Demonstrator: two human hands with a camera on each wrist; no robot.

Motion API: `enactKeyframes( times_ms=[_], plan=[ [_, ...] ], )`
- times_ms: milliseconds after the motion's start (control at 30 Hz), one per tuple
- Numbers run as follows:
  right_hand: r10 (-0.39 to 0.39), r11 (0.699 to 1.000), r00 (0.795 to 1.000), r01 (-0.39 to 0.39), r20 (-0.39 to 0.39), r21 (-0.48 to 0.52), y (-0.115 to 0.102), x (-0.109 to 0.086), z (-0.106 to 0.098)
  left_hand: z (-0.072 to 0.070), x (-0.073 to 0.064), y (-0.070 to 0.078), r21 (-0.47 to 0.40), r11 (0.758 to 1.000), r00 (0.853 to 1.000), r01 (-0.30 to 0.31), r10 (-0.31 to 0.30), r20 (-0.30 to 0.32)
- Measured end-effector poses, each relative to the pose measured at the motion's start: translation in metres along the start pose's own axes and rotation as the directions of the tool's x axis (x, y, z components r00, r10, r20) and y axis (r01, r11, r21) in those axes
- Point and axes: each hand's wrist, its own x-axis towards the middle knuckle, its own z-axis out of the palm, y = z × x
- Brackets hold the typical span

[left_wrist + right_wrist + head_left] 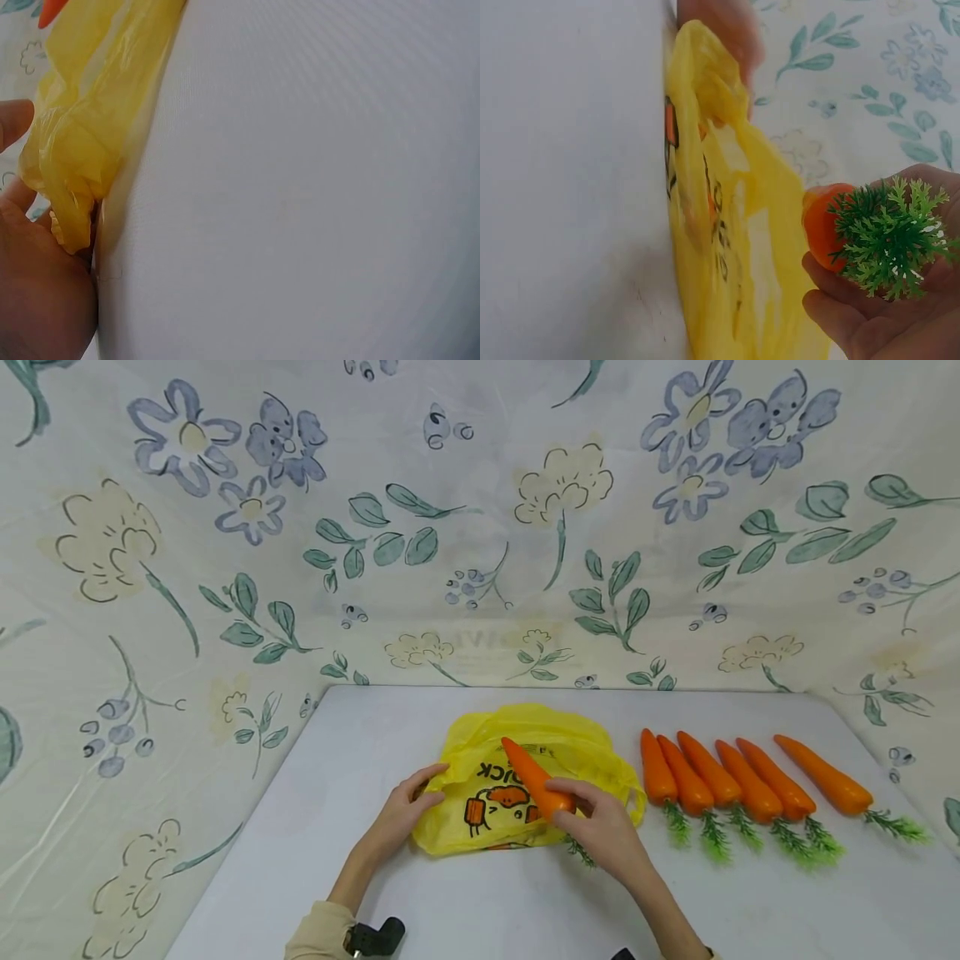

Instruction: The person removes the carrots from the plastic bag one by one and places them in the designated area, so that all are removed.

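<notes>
In the head view a yellow plastic bag (450,822) with a printed duck lies in the middle of the white table. At its left edge is my left hand (393,818), its fingers and thumb around the bag's edge. The left wrist view shows a bunched fold of the bag (71,150) between these fingers. My right hand (600,831) pinches an orange carrot (532,777) by its thick end over the bag, tip pointing away and to the left. Green leaves (892,236) of this carrot show close up in the right wrist view.
Several more carrots (708,768) with green tops lie in a row to the right of the bag, with one carrot (825,774) a little apart at the far right. A flower-patterned cloth (480,527) stands behind the white table (300,793) and along its sides.
</notes>
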Motion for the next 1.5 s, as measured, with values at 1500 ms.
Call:
enactKeyframes(
  times_ms=[1500],
  plan=[
    [-0.05, 0.949, 0.987, -0.001, -0.155, -0.317, 0.033, 0.001, -0.139, -0.001, 0.001, -0.004, 0.031, 1.0, 1.0, -0.005, 0.005, -0.002]
  ],
)
